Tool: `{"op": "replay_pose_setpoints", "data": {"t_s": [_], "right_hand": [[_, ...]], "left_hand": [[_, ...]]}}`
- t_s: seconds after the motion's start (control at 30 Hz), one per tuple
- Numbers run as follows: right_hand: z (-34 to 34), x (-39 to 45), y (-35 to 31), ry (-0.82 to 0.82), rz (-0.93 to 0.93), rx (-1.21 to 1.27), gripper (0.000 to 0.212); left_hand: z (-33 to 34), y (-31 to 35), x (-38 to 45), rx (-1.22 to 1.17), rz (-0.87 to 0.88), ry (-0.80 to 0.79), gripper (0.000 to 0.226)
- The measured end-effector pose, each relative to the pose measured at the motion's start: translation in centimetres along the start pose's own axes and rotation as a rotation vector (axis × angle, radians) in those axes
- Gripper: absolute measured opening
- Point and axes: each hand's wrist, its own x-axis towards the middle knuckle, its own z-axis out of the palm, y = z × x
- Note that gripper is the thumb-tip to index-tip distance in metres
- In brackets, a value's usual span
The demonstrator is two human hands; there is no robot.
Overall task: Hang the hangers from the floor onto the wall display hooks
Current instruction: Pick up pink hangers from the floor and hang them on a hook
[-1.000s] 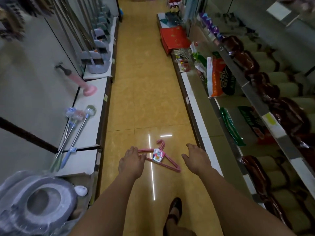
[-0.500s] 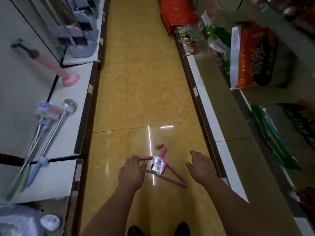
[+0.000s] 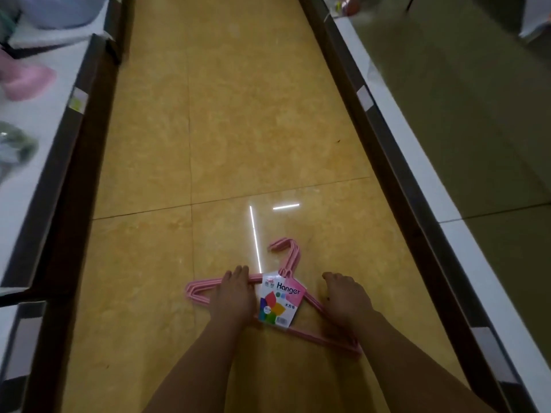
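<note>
A bundle of pink hangers (image 3: 290,257) lies flat on the yellow tiled floor, hooks pointing away from me, with a white "Hanger" label (image 3: 280,302) wrapped round its middle. My left hand (image 3: 234,296) rests over the bundle's left arm, fingers spread on top of it. My right hand (image 3: 347,296) lies over the right arm of the bundle, fingers apart. Neither hand has closed round the hangers. No wall display hooks are in view.
The aisle floor (image 3: 238,129) runs ahead between two low shelf bases with dark edges, the left shelf base (image 3: 74,138) and the right shelf base (image 3: 396,138). A pink item (image 3: 26,81) and blurred goods sit on the left shelf.
The view has dropped closer to the floor. Both hands have moved down from just above the hangers onto the bundle's two arms. The hangers have not moved.
</note>
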Motion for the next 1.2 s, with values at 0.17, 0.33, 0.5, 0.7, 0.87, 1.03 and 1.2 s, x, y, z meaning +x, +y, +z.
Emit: {"op": "replay_pose_setpoints", "data": {"t_s": [0.17, 0.33, 0.5, 0.7, 0.87, 1.03, 1.2], "right_hand": [[4.6, 4.9, 0.0, -0.041, 0.026, 0.058, 0.037], [7.8, 6.5, -0.8, -0.012, 0.07, 0.093, 0.027], [9.1, 6.7, -0.8, 0.037, 0.109, 0.076, 0.022], [6.5, 4.7, -1.5, -0.03, 0.107, 0.046, 0.021], [-0.6, -0.4, -3.3, -0.071, 0.098, 0.031, 0.04], [-9.8, -7.1, -5.8, -0.033, 0.059, 0.01, 0.038], [-20.3, -14.4, -9.0, -0.024, -0.016, -0.051, 0.053]], "left_hand": [[4.8, -1.3, 5.2, 0.066, -0.018, -0.074, 0.071], [7.3, -2.0, 7.0, 0.188, -0.005, -0.076, 0.069], [8.1, -2.7, 7.2, 0.21, 0.001, 0.073, 0.037], [7.1, -3.1, 5.2, 0.286, 0.02, -0.108, 0.029], [0.8, -1.8, 0.6, 0.239, 0.024, -0.028, 0.032], [-9.5, 0.5, -5.7, 0.192, -0.015, 0.049, 0.04], [-20.6, 2.0, -12.4, 0.096, -0.012, 0.114, 0.026]]}}
